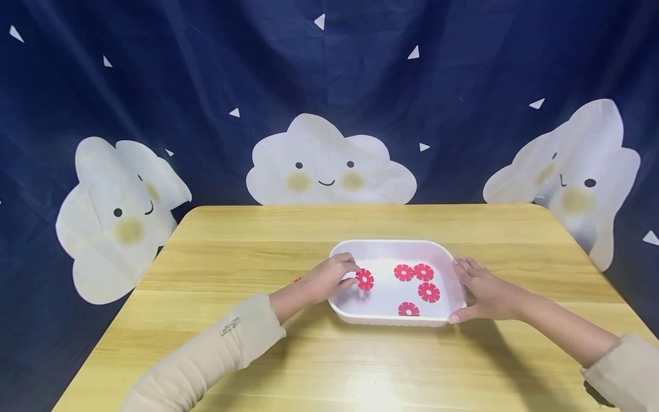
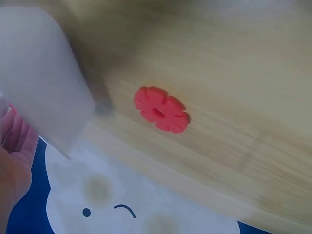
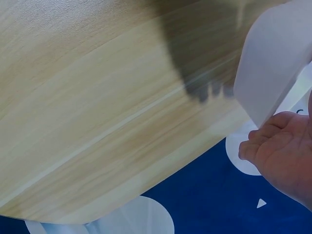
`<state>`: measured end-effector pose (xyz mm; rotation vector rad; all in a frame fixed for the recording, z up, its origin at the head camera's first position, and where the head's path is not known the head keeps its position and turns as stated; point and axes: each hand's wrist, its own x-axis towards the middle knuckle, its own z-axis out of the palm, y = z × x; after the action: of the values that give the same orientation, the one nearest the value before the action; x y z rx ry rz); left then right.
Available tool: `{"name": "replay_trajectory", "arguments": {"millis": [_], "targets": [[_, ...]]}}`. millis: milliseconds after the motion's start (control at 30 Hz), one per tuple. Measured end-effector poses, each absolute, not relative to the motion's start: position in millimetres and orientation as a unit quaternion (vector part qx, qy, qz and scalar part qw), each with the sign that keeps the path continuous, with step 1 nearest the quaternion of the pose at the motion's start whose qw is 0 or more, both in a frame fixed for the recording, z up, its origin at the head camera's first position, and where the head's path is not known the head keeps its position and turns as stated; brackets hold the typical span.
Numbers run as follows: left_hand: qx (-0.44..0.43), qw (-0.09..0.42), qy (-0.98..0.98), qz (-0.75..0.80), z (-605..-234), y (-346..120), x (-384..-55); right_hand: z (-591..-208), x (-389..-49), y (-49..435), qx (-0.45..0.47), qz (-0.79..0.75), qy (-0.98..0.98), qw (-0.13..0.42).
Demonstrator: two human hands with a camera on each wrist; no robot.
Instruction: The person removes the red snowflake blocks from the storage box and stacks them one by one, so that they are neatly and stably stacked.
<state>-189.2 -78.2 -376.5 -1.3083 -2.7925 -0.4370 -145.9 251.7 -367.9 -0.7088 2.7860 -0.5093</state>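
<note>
A white plastic tray [image 1: 391, 320] rests on the wooden table. Over its left end, my left hand [image 1: 329, 278] pinches a red flower-shaped disc [image 1: 365, 279] at its fingertips, with a faint shadow beneath the disc. Several more red discs lie on the tray's floor towards the right, one of them [image 1: 429, 292] beside the right wall. My right hand [image 1: 489, 293] rests against the tray's right end, fingers extended along the rim and thumb at the front corner. Another red disc [image 2: 162, 110] lies on the table left of the tray, mostly hidden by the left hand in the head view.
The wooden table [image 1: 391, 372] extends around the tray, with rounded far corners. Behind it hangs a dark blue curtain [image 1: 288, 63] with white clouds and small triangles. The right arm casts a shadow on the table.
</note>
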Motion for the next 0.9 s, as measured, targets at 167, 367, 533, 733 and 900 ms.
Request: {"name": "replay_trajectory", "arguments": {"millis": [167,367,533,733,900], "targets": [[-0.422,0.028,-0.893,-0.155,-379.0,-84.7,-188.1,-368.0,-145.3,252.4,-0.238,-0.176,0.949,0.111],[-0.422,0.063,-0.886,-0.180,-381.2,-97.4,-186.8,-368.8,-146.6,250.3,-0.237,-0.173,0.949,0.112],[-0.408,0.085,-0.887,-0.199,-377.9,-110.7,-186.9,-367.9,-146.5,251.2,-0.236,-0.175,0.949,0.111],[-0.375,0.089,-0.895,-0.225,-375.2,-126.7,-184.8,-366.3,-147.1,250.8,-0.238,-0.172,0.950,0.110],[-0.335,0.106,-0.896,-0.272,-378.9,-140.1,-181.0,-366.1,-147.4,248.3,-0.243,-0.173,0.948,0.108]]}}
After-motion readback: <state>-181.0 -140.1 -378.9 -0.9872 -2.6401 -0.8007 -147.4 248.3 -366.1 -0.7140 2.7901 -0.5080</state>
